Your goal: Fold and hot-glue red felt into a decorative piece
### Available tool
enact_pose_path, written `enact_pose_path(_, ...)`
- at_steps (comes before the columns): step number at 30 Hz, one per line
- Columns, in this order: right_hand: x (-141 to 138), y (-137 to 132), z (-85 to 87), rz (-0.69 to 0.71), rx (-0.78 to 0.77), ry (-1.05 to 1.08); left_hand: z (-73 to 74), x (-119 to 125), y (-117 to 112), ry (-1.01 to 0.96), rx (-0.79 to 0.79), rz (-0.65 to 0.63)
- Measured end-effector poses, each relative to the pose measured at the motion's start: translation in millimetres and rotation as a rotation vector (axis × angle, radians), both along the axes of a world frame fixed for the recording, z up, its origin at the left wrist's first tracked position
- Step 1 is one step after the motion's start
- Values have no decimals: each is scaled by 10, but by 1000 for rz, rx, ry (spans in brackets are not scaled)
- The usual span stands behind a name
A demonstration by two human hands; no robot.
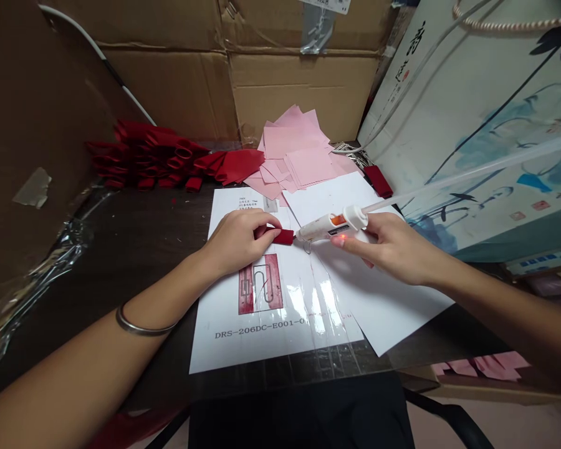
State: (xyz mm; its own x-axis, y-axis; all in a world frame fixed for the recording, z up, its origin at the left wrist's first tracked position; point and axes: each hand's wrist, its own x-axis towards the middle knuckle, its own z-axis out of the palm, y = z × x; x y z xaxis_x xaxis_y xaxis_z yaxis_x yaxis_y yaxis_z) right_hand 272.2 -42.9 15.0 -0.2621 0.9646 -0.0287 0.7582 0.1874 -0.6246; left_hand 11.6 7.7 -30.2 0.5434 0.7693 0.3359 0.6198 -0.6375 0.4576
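Note:
My left hand pinches a small folded red piece above a white instruction sheet. A silver bangle sits on that wrist. My right hand grips a white hot glue gun. Its nozzle points left and almost touches the red piece. A long clear glue stick juts out of the gun's back, up to the right. On the sheet under my left hand is a red printed diagram.
A heap of folded red pieces lies at the back left and a pile of pink paper squares at the back centre. Cardboard boxes wall the back. A printed bag stands at right. The table is dark.

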Motion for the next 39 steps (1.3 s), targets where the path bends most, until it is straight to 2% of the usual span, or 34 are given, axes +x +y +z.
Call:
enact_pose_path(7, -3, 22, -18, 3, -74, 4, 21, -3, -12, 43, -34, -5)
enact_pose_path(18, -22, 191, 71, 101, -37, -111, 96, -54, -6, 93, -68, -90)
enact_pose_path(26, -42, 133, 36, 111, 36, -40, 95, -58, 10, 111, -78, -116)
enact_pose_path(39, -63, 120, 18, 139, 36, -41, 79, -75, 30, 93, -74, -116)
